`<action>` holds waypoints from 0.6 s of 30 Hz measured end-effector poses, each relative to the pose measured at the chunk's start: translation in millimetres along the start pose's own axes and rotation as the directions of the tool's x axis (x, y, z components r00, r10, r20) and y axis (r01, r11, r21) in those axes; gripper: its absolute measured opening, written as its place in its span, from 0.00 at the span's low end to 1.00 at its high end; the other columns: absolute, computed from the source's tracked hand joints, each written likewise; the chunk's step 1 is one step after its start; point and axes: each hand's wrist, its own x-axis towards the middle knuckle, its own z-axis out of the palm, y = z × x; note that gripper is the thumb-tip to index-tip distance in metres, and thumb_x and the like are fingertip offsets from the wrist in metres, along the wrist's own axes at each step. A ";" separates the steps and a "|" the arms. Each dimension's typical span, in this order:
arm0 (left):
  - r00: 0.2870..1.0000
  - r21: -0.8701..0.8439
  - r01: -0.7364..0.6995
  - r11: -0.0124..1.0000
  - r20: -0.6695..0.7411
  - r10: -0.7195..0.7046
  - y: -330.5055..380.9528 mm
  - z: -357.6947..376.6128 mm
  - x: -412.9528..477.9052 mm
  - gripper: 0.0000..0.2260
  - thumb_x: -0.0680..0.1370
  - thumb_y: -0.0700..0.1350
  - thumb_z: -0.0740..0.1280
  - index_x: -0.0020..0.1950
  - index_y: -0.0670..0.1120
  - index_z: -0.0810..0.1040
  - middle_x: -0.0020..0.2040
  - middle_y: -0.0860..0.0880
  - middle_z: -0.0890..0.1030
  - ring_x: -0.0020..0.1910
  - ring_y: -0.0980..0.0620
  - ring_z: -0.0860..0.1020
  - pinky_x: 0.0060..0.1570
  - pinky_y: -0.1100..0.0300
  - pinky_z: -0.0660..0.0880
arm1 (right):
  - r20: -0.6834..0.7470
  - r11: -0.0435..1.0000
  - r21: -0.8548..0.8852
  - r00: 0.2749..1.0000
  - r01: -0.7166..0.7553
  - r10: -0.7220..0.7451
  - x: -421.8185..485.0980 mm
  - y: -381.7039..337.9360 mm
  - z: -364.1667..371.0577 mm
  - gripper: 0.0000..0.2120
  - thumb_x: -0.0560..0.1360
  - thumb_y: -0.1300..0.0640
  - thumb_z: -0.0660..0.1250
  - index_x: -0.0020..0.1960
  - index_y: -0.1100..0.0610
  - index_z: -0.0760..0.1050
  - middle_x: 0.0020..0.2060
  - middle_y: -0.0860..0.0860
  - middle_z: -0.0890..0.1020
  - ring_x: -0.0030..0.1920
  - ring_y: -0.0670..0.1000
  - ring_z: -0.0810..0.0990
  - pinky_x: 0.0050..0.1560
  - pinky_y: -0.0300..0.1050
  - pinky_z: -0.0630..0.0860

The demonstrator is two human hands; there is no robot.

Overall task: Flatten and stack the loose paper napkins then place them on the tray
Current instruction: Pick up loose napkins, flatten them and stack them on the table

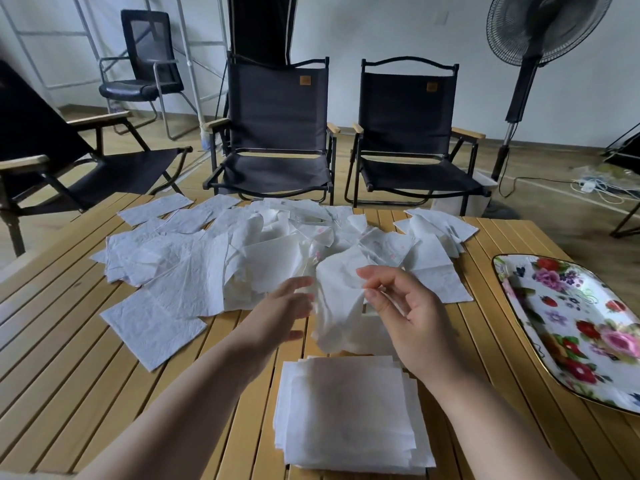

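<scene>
A crumpled white napkin (pixel 337 303) hangs above the table between my hands. My right hand (pixel 405 313) pinches its right edge with thumb and fingers. My left hand (pixel 284 310), blurred, has its fingers straight at the napkin's left side. Just below, near the front edge, lies a flattened stack of napkins (pixel 349 417). A wide heap of loose napkins (pixel 214 258) covers the table's middle and far side. The floral tray (pixel 581 327) with a gold rim sits at the right, with nothing on it.
The slatted wooden table (pixel 86 358) has bare slats at the front left. Black folding chairs (pixel 277 133) stand beyond the far edge, another chair at the left. A standing fan (pixel 533 64) and floor cables are at the back right.
</scene>
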 end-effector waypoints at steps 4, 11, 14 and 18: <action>0.998 -0.114 0.012 0.993 0.058 -0.006 -1.0 -5.8 4.6 0.20 0.74 0.51 0.70 0.65 0.54 0.77 0.61 0.53 0.81 0.62 0.53 0.77 0.64 0.50 0.72 | 0.023 0.997 0.057 0.999 0.042 -0.043 -0.6 -4.1 0.8 0.06 0.80 0.59 0.66 0.55 0.51 0.79 0.60 0.40 0.81 0.64 0.45 0.79 0.63 0.39 0.76; 0.997 -0.374 0.025 0.927 0.081 0.006 10.3 -4.3 -1.4 0.05 0.74 0.45 0.71 0.47 0.44 0.82 0.46 0.43 0.82 0.42 0.48 0.80 0.44 0.56 0.78 | -0.114 0.992 0.125 0.994 0.008 0.006 1.6 -6.5 -5.9 0.12 0.81 0.58 0.64 0.62 0.60 0.76 0.54 0.29 0.79 0.60 0.34 0.77 0.58 0.28 0.74; 0.977 -0.499 0.174 0.849 0.195 -0.086 15.4 -4.6 -7.3 0.15 0.79 0.51 0.65 0.61 0.45 0.80 0.54 0.43 0.84 0.51 0.45 0.82 0.59 0.47 0.76 | -0.214 0.997 0.075 0.977 -0.004 0.020 2.5 -5.4 -6.0 0.11 0.79 0.52 0.63 0.58 0.56 0.76 0.60 0.29 0.77 0.60 0.31 0.76 0.54 0.27 0.74; 0.915 -0.380 0.315 0.870 0.366 -0.171 13.5 4.0 -15.3 0.26 0.72 0.51 0.74 0.66 0.42 0.73 0.49 0.39 0.83 0.49 0.41 0.83 0.55 0.48 0.78 | -0.354 0.998 -0.056 0.935 -0.032 0.010 4.1 4.8 -5.1 0.09 0.80 0.52 0.65 0.57 0.54 0.77 0.63 0.36 0.78 0.65 0.39 0.77 0.66 0.47 0.77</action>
